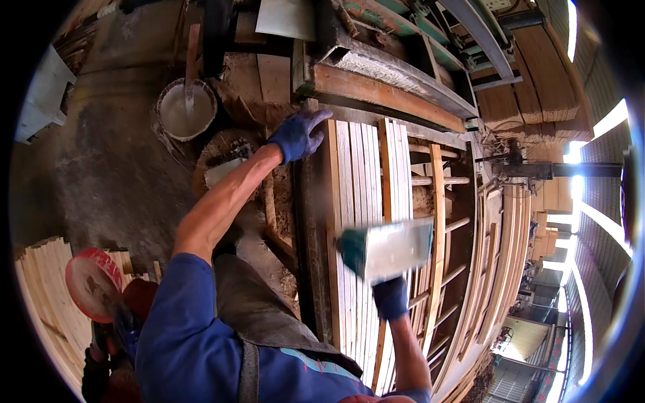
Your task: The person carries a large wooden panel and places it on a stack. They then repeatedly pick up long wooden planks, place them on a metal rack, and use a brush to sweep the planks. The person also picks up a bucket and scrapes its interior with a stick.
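Light wooden strips lie side by side on a metal-and-roller stand in front of me, their faces partly whitish. My left hand, in a blue glove, is at the far end of the strips with its fingers apart and nothing held. In my right hand, also gloved in blue, is a teal box-shaped tool with a broad whitish face. The tool is over the strips and blurred by motion. Whether it touches them I cannot tell, and its grip is partly hidden.
A bucket of whitish liquid with a wooden stick stands on the floor to the far left. A machine frame with an orange-brown beam borders the strips' far end. More timber lies to the right. At lower left are a red-rimmed round container and stacked boards.
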`<control>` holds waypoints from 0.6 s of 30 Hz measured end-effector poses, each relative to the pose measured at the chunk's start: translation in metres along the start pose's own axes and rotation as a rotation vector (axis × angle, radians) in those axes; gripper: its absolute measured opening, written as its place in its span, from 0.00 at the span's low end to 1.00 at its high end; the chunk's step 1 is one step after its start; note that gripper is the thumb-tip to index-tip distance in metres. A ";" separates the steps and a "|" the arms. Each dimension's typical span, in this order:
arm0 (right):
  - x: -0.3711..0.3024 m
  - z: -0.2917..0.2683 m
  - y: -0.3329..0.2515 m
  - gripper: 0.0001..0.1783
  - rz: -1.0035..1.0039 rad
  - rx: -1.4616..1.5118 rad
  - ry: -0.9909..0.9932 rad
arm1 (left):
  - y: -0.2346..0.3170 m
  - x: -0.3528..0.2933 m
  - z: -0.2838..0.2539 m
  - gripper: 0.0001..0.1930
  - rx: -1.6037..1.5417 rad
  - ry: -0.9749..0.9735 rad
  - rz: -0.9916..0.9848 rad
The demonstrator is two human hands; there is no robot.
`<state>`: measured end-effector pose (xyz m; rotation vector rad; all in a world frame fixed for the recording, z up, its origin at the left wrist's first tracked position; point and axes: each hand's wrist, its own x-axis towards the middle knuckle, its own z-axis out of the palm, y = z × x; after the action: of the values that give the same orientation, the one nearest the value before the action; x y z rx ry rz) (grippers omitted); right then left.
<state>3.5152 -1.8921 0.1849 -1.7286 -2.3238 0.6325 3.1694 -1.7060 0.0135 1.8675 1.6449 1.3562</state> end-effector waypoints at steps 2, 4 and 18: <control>0.070 0.013 0.000 0.10 -0.105 -0.160 0.047 | -0.008 0.003 0.001 0.26 -0.109 0.028 0.033; 0.144 0.019 -0.029 0.07 -0.141 -0.195 0.056 | -0.017 0.006 0.000 0.25 -0.186 0.022 0.016; 0.136 0.020 -0.049 0.18 -0.367 -0.258 0.125 | -0.044 -0.185 0.024 0.21 -1.182 0.328 -1.067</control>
<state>3.4227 -1.7800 0.1736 -1.3246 -2.6246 0.1625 3.1813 -1.8494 -0.1127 0.0560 1.1108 1.5141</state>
